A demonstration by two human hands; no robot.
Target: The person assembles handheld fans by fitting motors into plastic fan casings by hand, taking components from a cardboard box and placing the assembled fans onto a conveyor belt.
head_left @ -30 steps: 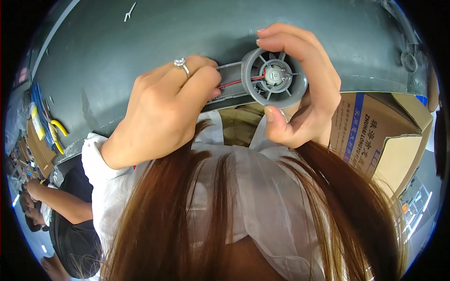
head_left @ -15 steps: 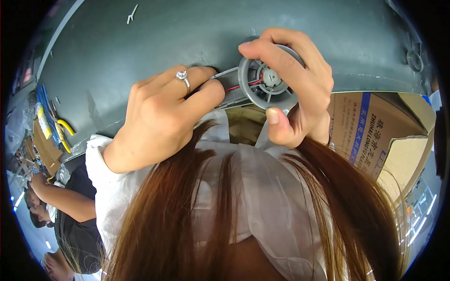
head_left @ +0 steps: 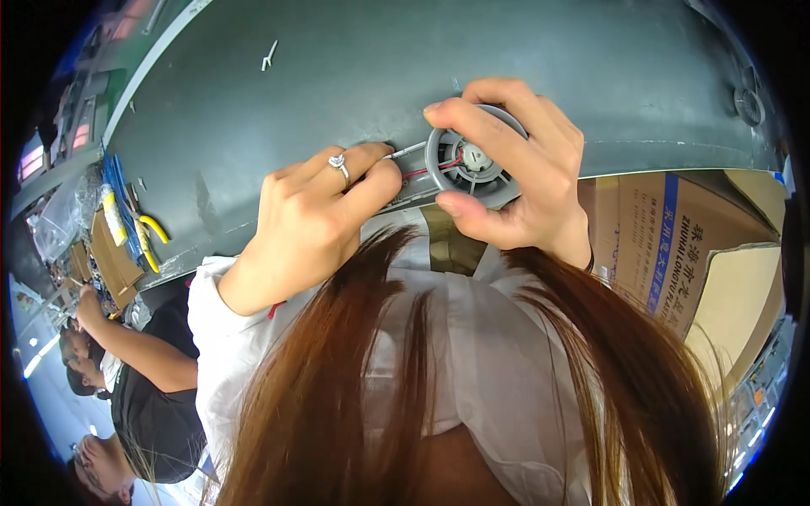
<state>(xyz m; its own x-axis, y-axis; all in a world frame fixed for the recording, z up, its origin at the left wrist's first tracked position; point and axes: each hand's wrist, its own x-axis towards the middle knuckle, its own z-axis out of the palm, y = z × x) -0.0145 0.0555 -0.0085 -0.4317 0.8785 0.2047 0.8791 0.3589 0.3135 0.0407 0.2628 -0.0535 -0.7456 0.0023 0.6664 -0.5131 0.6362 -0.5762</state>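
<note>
Yellow-handled pliers [head_left: 150, 236] and blue wires [head_left: 116, 190] lay at the far left of the grey table [head_left: 253, 110], and just right of them my left hand [head_left: 308, 223], ring on one finger, had its fingers curled shut, pinching the thin red and white leads [head_left: 418, 164] at the table's near edge. Beside it my right hand [head_left: 523, 181] closed thumb and forefinger around the rim of a round grey plastic housing [head_left: 468, 164], which I judged light, stiff and best gripped by that rim, its wires being fragile. Farthest right, below the table edge, stood open brown cardboard boxes [head_left: 709, 270] bearing a vertical blue stripe with print.
</note>
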